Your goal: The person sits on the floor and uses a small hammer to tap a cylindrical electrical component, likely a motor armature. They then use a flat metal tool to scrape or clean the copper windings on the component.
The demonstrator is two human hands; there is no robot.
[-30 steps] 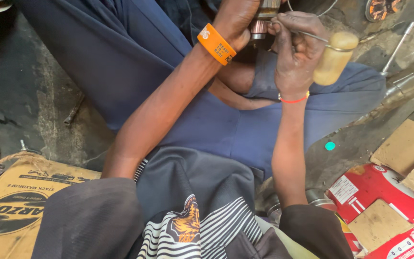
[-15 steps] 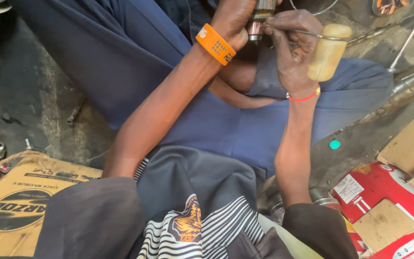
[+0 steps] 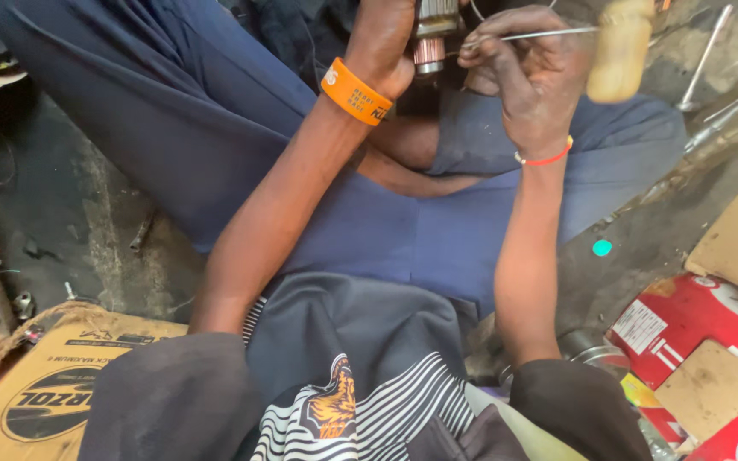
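At twelve o'clock in the head view, the left hand [image 3: 386,38] is wrapped around a cylindrical metal motor part [image 3: 431,38] with a copper-coloured banded end pointing down; its fingers are closed on the part, and an orange wristband [image 3: 354,91] circles the wrist. Just to the one o'clock side, the right hand [image 3: 527,72] pinches the thin metal shaft of a wooden-handled tool [image 3: 617,51], fingers narrowed tight around the shaft, whose tip [image 3: 471,43] lies right beside the motor part; whether it touches cannot be told. The pale wooden handle sticks out toward two o'clock. A thin red cord bracelet [image 3: 544,159] sits on the right wrist. Both hands hang above the person's blue trousers [image 3: 386,239]. On the dirty floor [image 3: 70,222], a brown cardboard box [image 3: 53,384] lies at eight o'clock, red cartons [image 3: 694,324] at four o'clock, and a metal rod [image 3: 704,51] at two o'clock.
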